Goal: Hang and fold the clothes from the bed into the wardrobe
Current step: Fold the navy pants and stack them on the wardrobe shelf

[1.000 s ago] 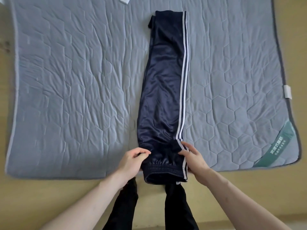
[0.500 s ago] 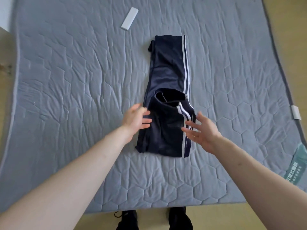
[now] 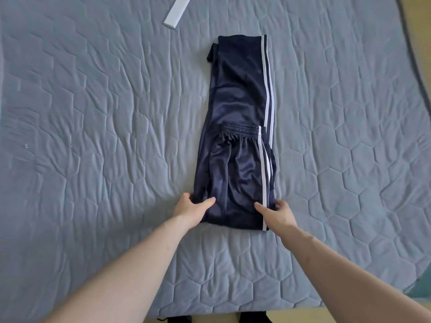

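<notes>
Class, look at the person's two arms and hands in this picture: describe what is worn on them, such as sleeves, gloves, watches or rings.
Both forearms are bare as far as the frame shows: no sleeve reaches into view. The left hand and the right hand wear no gloves. No watch, bracelet or strap shows at either wrist, and no ring shows on the visible fingers. Nothing is marked or written on them.

Bed here has a grey-blue quilted mattress pad (image 3: 105, 136) with a hexagon stitch pattern, pretty wrinkly. Lying right on it: navy track pants (image 3: 240, 136) with white side stripes, partly folded, dead centre, and a flat white strip (image 3: 176, 10) up at 11 o'clock.
</notes>
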